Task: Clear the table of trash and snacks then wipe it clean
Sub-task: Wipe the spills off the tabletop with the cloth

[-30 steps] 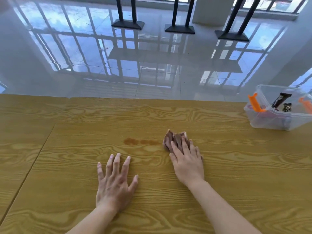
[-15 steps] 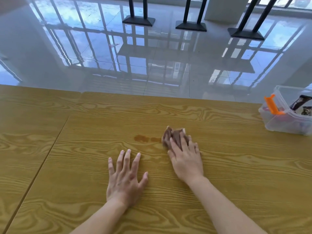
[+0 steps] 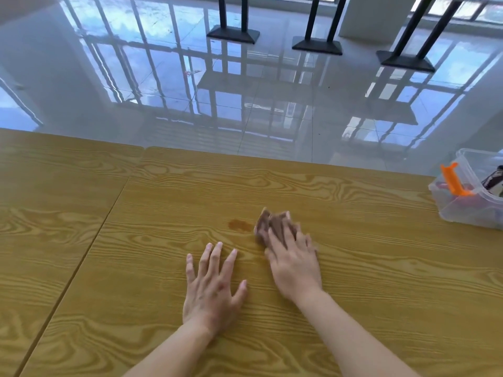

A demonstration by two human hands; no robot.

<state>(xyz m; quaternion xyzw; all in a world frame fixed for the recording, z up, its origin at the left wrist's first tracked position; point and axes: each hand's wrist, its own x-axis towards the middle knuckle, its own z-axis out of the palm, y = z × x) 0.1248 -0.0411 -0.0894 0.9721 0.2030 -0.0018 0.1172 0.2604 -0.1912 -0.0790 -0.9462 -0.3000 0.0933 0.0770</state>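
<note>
- right hand (image 3: 295, 265): palm down, fingers fairly straight and laid over a brown wad (image 3: 268, 223), pressing it onto the table (image 3: 381, 281); nothing curled round it (fingertips blurred, so the exact finger lie is unclear)
- brown wad: crumpled cloth or paper, cannot tell which; its near half is under the right fingers, its far edge pokes out just beyond the fingertips
- stain (image 3: 239, 225): small brownish wet-looking patch on the wood, just to the left of the wad, touching or nearly touching its edge; beyond the fingertips of the left hand
- left hand (image 3: 212, 292): flat on the table, fingers spread wide, holding nothing; beside the right hand on its left, set a little nearer the person, the two hands apart
- plastic box (image 3: 460, 213): clear, well to the right of the right hand and a bit farther out, on the table at the frame edge, partly cut off
- orange latch (image 3: 451, 183): on the box's left end wall
- snack wrappers (image 3: 494, 176): dark packets inside the box, only partly in view
- seam (image 3: 89, 240): dark line in the tabletop, well left of the left hand
- floor (image 3: 272, 104): glossy tiles past the table's far edge, with window reflections
- black table bases (image 3: 317, 46): three, on the floor far beyond both hands
</note>
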